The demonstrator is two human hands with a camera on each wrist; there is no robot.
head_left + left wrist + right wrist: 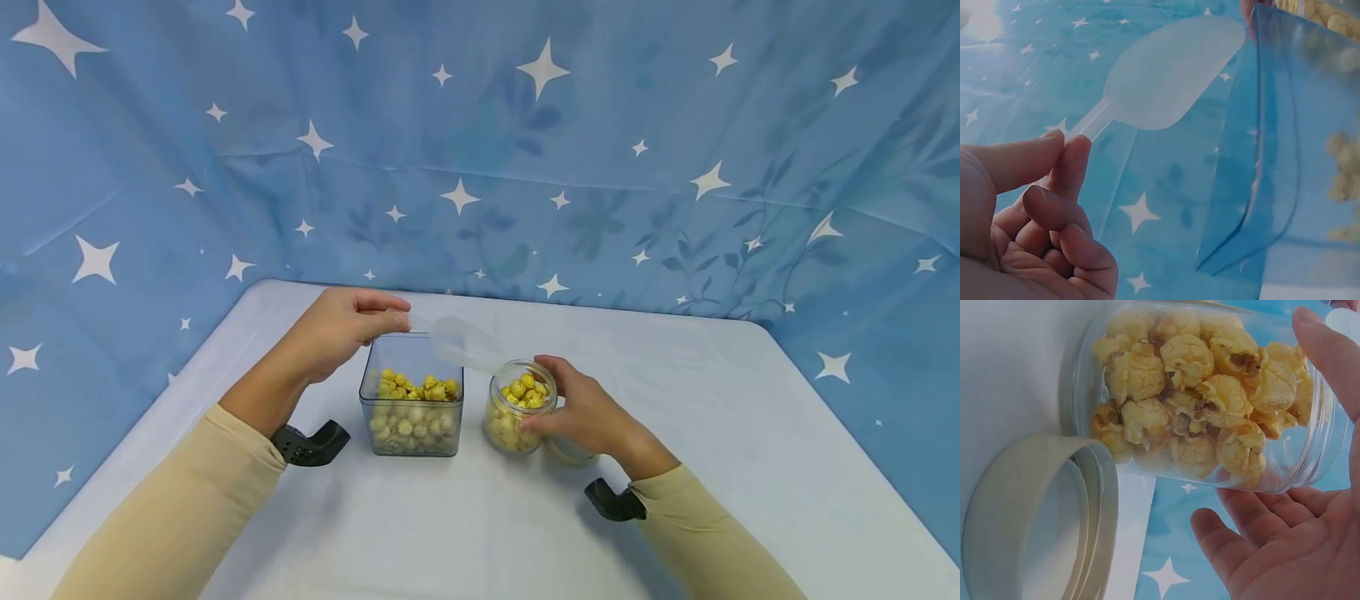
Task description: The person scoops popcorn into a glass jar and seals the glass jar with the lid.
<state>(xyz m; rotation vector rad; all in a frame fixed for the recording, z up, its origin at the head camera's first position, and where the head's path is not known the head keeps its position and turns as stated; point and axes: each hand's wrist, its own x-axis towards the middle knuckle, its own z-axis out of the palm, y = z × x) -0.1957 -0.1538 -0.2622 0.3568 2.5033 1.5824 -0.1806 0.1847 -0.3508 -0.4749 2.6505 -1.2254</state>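
Observation:
My left hand pinches the thin handle of a clear plastic scoop between thumb and forefinger; its other fingers are curled. No popcorn shows on the scoop, whose blade reaches from above the box towards the jar in the head view. Round the upper part of a clear jar curves my right hand, thumb on the near side and fingers on the far side. Yellow popcorn fills much of the upright, uncovered jar. Left of it stands a clear square box, partly filled with popcorn.
A cream round lid lies beside the jar, partly hidden below my right hand in the head view. Everything stands on a white-covered table. Behind the table hangs a blue cloth with white stars.

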